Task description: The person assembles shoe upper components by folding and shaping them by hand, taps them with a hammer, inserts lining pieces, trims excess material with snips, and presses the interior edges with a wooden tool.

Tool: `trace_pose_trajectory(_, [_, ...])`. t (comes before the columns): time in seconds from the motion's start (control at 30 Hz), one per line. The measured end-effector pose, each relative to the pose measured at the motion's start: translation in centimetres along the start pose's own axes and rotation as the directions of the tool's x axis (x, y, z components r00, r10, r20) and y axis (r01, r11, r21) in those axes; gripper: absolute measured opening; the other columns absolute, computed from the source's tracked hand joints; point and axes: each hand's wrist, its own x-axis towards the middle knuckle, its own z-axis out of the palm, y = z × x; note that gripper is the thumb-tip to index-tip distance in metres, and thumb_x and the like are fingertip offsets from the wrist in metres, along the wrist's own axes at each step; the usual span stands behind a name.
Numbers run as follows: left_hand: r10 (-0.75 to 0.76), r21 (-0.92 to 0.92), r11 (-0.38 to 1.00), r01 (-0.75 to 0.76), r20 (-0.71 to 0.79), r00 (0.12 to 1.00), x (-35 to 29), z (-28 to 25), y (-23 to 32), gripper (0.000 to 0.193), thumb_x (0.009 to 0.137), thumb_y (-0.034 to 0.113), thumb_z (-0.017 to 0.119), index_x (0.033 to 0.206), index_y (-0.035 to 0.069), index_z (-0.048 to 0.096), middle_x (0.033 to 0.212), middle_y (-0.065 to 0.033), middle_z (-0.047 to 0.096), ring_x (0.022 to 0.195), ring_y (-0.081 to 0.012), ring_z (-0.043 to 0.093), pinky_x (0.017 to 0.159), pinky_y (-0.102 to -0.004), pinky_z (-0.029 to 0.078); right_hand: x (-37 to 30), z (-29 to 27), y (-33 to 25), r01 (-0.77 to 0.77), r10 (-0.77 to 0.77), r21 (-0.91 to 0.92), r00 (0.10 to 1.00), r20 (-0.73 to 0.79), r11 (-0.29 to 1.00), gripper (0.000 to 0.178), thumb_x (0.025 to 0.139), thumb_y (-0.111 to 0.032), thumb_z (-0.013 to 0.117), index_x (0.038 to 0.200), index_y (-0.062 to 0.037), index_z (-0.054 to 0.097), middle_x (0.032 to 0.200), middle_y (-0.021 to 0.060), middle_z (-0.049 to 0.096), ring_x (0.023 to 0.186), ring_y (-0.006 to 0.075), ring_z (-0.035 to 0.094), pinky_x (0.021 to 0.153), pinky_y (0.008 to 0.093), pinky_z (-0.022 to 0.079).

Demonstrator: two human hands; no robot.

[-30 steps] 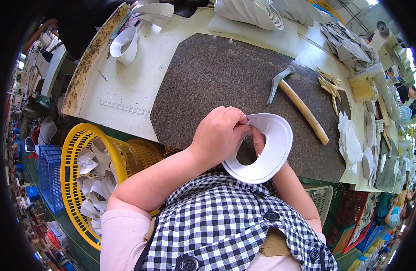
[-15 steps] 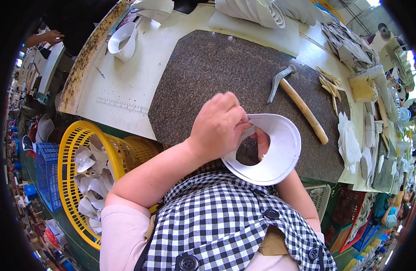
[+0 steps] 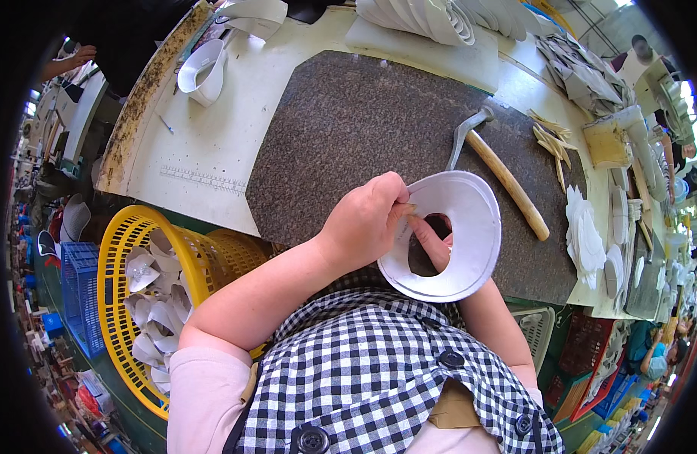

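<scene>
A white shoe upper (image 3: 469, 219), curved into a ring with an oval opening, is held up over the near edge of the dark stone slab (image 3: 348, 121). My left hand (image 3: 367, 219) pinches its left edge, fingers closed. A small tan bit shows at those fingertips; I cannot make out what it is. Behind the upper, my right hand (image 3: 433, 244) grips it from below; its thumb and part of a finger show through the opening, the rest hidden. A hammer (image 3: 507, 181) with a wooden handle lies on the slab just beyond the upper.
Left of me stands a yellow basket (image 3: 110, 303) with several white pieces inside. Another white upper (image 3: 204, 76) sits on the far left of the white table (image 3: 235, 113). Tan strips (image 3: 553, 144), flat white pieces (image 3: 583, 238) and a yellowish block (image 3: 609, 140) lie right.
The upper has tilted and shifted slightly away from me, its far rim rising. My right thumb has come over toward my left fingertips, and my left hand has turned a little lower.
</scene>
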Motion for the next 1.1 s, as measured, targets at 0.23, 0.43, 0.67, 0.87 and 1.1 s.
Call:
trace_pose_trajectory(0.23, [-0.017,0.036,0.999,0.016,0.034,0.999,0.0,-0.2,0.4,0.017,0.080,-0.005,0.058,0.089,0.004,0.047,0.078,-0.0138,0.057,0.069,-0.0314,0.059,0.059,-0.0357,0.047,-0.2,0.4,1.4,-0.130,0.131,0.219,0.991,0.012,0.967,0.023,0.081,-0.010,0.068,0.103,-0.0046,0.062,0.088,0.0079,0.064,0.080,0.0186,0.061,0.070,0.0300,0.049])
trace_pose_trajectory(0.43, [-0.031,0.024,0.999,0.030,0.034,0.999,0.7,-1.6,1.7,0.016,0.075,-0.001,0.066,0.084,0.003,0.053,0.080,-0.0132,0.056,0.073,-0.0294,0.058,0.062,-0.0369,0.047,0.1,0.1,1.2,0.022,-0.023,0.023,1.000,0.016,0.999,0.015,0.081,-0.005,0.064,0.095,-0.0051,0.063,0.086,0.0091,0.064,0.075,0.0217,0.061,0.065,0.0314,0.049])
trace_pose_trajectory(0.67, [-0.207,-0.037,0.978,0.206,-0.024,0.978,-0.6,-0.4,-0.9,0.014,0.072,0.004,0.068,0.079,0.004,0.056,0.073,-0.0059,0.055,0.067,-0.0167,0.054,0.061,-0.0296,0.043,0.4,1.4,2.1,0.447,-0.489,-0.251,0.861,-0.138,0.858,0.019,0.079,-0.012,0.065,0.098,-0.0082,0.065,0.084,0.0110,0.064,0.077,0.0301,0.062,0.068,0.0383,0.050])
trace_pose_trajectory(0.87, [-0.272,-0.210,0.942,0.260,-0.029,0.962,-0.9,0.3,1.9,0.005,0.083,0.005,0.057,0.082,0.006,0.052,0.077,-0.0010,0.055,0.070,-0.0088,0.052,0.062,-0.0246,0.044,-0.2,0.9,1.2,0.498,-0.548,-0.272,0.821,-0.159,0.824,0.022,0.080,-0.012,0.063,0.101,-0.0068,0.063,0.083,0.0100,0.062,0.076,0.0286,0.061,0.068,0.0386,0.049])
trace_pose_trajectory(1.1, [-0.462,-0.526,0.737,0.424,0.065,0.884,-0.8,0.1,1.9,0.009,0.082,0.003,0.060,0.088,0.005,0.053,0.081,-0.0001,0.056,0.073,-0.0064,0.052,0.063,-0.0220,0.044,0.0,1.1,1.5,0.498,-0.543,-0.261,0.828,-0.139,0.827,0.025,0.079,-0.012,0.064,0.103,-0.0077,0.062,0.088,0.0097,0.063,0.081,0.0270,0.063,0.071,0.0372,0.051])
